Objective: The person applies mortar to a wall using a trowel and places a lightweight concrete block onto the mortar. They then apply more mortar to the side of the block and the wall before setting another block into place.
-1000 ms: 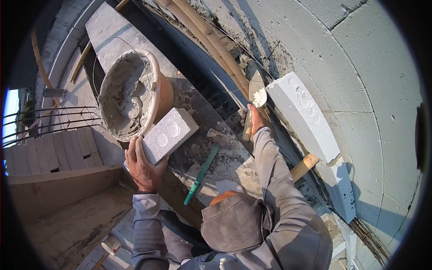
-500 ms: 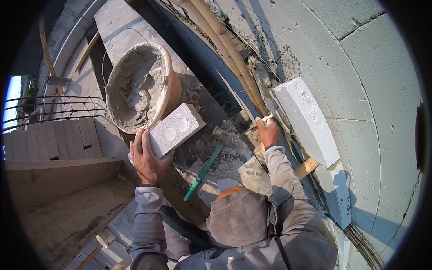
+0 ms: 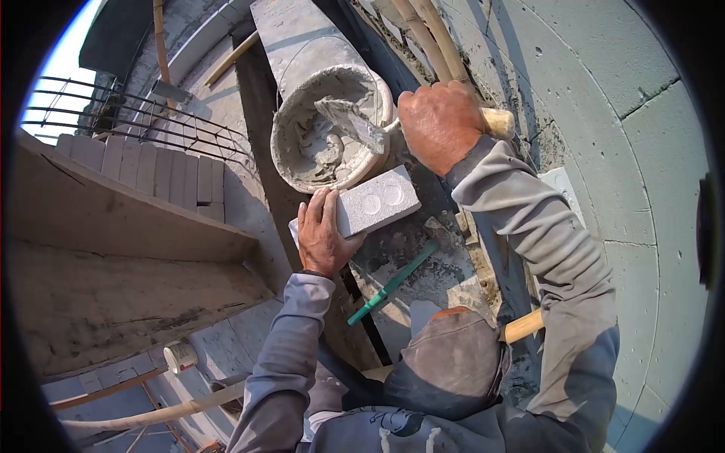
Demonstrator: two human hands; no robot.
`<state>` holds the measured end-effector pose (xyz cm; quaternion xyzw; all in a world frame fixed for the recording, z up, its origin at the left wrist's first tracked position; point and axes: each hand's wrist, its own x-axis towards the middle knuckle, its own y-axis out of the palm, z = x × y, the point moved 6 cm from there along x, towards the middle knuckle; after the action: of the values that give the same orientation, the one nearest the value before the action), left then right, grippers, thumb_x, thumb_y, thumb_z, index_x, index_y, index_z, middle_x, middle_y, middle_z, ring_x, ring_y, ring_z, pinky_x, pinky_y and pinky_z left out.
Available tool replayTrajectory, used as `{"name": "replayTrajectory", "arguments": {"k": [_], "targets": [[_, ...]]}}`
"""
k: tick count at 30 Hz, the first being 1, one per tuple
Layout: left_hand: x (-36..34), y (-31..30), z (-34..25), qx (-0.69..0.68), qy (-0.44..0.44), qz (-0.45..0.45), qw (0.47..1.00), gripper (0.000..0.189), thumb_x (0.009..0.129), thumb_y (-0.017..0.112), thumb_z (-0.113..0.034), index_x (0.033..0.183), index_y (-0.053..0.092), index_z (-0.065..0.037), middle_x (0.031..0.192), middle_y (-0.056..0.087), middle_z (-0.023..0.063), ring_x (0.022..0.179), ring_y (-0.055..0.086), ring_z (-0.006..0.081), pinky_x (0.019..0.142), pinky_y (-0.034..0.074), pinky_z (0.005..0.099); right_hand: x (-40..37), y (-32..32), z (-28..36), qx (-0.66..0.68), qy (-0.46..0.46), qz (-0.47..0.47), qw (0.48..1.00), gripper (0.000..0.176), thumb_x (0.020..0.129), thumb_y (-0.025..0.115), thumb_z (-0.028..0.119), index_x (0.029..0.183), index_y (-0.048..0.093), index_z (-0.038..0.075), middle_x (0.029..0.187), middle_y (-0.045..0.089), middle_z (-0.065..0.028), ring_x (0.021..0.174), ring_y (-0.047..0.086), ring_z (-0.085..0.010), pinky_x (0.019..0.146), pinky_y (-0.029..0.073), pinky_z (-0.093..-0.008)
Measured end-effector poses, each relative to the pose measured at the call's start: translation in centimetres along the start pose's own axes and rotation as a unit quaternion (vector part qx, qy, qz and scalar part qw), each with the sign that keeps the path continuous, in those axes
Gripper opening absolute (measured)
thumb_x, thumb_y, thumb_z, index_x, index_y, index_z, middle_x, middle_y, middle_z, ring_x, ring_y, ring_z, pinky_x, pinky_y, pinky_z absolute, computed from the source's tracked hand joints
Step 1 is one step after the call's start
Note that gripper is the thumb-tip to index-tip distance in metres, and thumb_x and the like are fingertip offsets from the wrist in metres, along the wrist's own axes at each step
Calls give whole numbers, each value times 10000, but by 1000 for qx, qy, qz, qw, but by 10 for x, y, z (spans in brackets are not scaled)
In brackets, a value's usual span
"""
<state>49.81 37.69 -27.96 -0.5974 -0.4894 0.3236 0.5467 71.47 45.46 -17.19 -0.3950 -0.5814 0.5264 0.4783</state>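
My left hand (image 3: 325,232) is closed on the near end of a white brick (image 3: 379,198) that has two round dents in its upper face. My right hand (image 3: 442,124) grips a trowel by its wooden handle (image 3: 498,123). The trowel's mortar-smeared blade (image 3: 352,122) is over the bucket. Grey wet mortar (image 3: 330,155) lies inside this round bucket (image 3: 384,124), which has a thin wire handle. The brick is just below the bucket's near rim in the view. A tool with a green handle (image 3: 393,283) rests on the mortar-spattered plank below the brick.
A pale block wall (image 3: 604,151) curves along the right, with bamboo poles (image 3: 427,34) beside it. Stacked bricks (image 3: 155,172) and thin steel bars (image 3: 143,124) are at the left. A wooden trough-like board (image 3: 128,279) fills the lower left.
My right hand has moved from beside the wall to the bucket, bringing the trowel blade over the mortar. My left hand still holds the brick. The whole view has shifted.
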Motion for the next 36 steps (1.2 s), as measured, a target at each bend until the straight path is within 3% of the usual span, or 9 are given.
{"name": "replayTrajectory", "arguments": {"k": [2, 6, 14, 17, 25, 32, 34, 35, 36], "targets": [[0, 0, -1, -9, 3, -2, 1000, 929, 536, 850, -288, 1336, 428, -78, 1369, 442, 117, 1307, 394, 275, 1111, 268, 477, 43, 2, 41, -99, -53, 83, 990, 172, 806, 643, 165, 948, 725, 114, 894, 713, -82, 842, 688, -231, 703, 498, -414], [0, -1, 0, -14, 2, 1, 1000, 929, 537, 850, -287, 1337, 427, -78, 1370, 442, 117, 1308, 394, 272, 1110, 270, 476, 94, 47, 97, -180, -126, 117, 969, 215, 855, 607, 207, 1016, 727, 131, 961, 716, -45, 892, 681, -260, 705, 482, -522], [0, -3, 1, -23, -1, -9, 1000, 900, 561, 846, -318, 1329, 443, -77, 1360, 458, 123, 1302, 408, 275, 1098, 282, 495, 92, 62, 120, -128, -201, 103, 966, 183, 824, 617, 190, 948, 740, 133, 900, 722, -31, 850, 693, -224, 650, 525, -450], [1, -2, 1, -25, 0, -6, 1000, 894, 561, 848, -318, 1323, 450, -73, 1359, 458, 127, 1297, 411, 277, 1098, 281, 488, 83, 75, 134, -101, -190, 175, 961, 205, 833, 595, 175, 974, 739, 138, 922, 723, -31, 857, 694, -232, 636, 535, -468], [-1, -4, 3, -25, 4, -17, 1000, 892, 551, 846, -308, 1314, 460, -54, 1343, 473, 154, 1281, 426, 300, 1099, 286, 482, 80, 71, 100, 100, -55, 240, 964, 290, 763, 633, 245, 995, 729, 101, 1001, 707, -107, 942, 681, -234, 823, 529, -347], [0, 2, -2, -14, 10, -8, 1000, 874, 553, 845, -296, 1302, 469, -47, 1339, 475, 147, 1273, 437, 305, 1081, 299, 508, 43, 96, 61, 298, 118, 255, 912, 370, 724, 609, 232, 1019, 706, 31, 1079, 667, -193, 1034, 642, -313, 883, 497, -389], [0, 0, -3, -14, 9, -7, 1000, 883, 553, 844, -291, 1313, 461, -55, 1346, 472, 140, 1279, 432, 300, 1083, 296, 507, 31, 93, 46, 362, 139, 196, 901, 381, 720, 612, 257, 964, 698, -24, 957, 687, -212, 917, 677, -312, 825, 518, -368], [0, 2, -1, -15, 0, -1, 1000, 910, 545, 839, -270, 1338, 442, -67, 1372, 457, 134, 1294, 414, 298, 1108, 275, 481, 24, 96, 33, 393, 153, 263, 867, 400, 726, 650, 325, 934, 711, -11, 922, 701, -182, 912, 683, -278, 814, 523, -348], [2, 2, -2, -17, -1, -2, 1000, 910, 545, 839, -270, 1338, 442, -67, 1372, 457, 134, 1294, 414, 298, 1108, 275, 481, 20, 102, 19, 421, 154, 251, 858, 398, 726, 631, 340, 849, 711, -30, 800, 695, -192, 826, 691, -273, 780, 523, -341]]}}
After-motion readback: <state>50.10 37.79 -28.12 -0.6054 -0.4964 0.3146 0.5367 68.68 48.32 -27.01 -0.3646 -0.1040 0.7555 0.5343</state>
